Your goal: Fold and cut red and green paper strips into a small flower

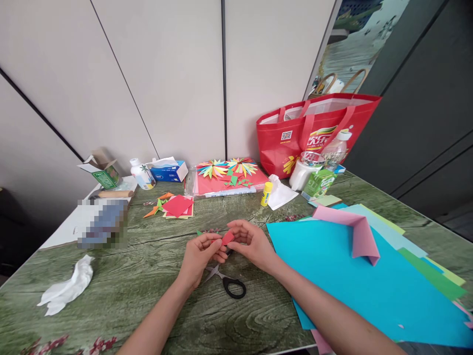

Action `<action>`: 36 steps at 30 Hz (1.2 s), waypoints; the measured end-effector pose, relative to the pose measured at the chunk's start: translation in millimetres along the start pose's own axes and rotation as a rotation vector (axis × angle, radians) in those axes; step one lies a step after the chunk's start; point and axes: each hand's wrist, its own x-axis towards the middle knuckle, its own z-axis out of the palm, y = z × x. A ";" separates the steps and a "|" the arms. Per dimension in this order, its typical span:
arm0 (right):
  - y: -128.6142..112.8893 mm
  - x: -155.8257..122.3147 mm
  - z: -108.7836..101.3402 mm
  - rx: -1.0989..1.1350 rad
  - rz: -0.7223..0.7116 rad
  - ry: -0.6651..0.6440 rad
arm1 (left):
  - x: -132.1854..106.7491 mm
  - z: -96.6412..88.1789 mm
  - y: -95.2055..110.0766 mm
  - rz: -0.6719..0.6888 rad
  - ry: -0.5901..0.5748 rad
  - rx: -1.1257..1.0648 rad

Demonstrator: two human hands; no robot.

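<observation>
A small folded piece of red paper (227, 238) is pinched between my two hands above the green wood-pattern table (148, 276). My left hand (201, 256) grips its lower left edge with curled fingers. My right hand (250, 242) holds its right side between thumb and fingertips. Just below my hands, black-handled scissors (226, 281) lie flat on the table. A tiny green paper scrap (200, 232) rests on the table just left of my left hand's fingertips.
Large coloured sheets (362, 281) with a folded pink one (360, 231) lie right. At the back: paper stars (226, 168), folded papers (177, 206), glue stick (266, 194), tissue box (169, 171), bottle (142, 174), red bag (314, 129). Crumpled tissue (66, 287) lies left.
</observation>
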 end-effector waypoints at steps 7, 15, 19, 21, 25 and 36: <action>2.1 0.1 1.1 0.005 0.045 0.044 | -3.0 5.8 -1.3 -0.036 -0.039 0.000; 4.7 -1.5 5.0 0.099 0.082 0.058 | -7.8 12.2 1.1 0.053 -0.002 0.066; 0.3 -3.4 4.2 0.167 0.082 0.022 | -8.6 12.6 1.8 0.106 -0.014 0.165; -1.6 -4.1 3.7 0.184 0.097 0.029 | -9.0 12.7 1.6 0.126 -0.012 0.197; -3.9 -3.9 3.6 0.189 0.141 0.060 | -10.8 14.7 1.6 0.130 -0.008 0.202; -2.8 -4.1 8.0 0.168 0.165 -0.053 | -10.9 15.5 2.4 0.088 -0.007 0.076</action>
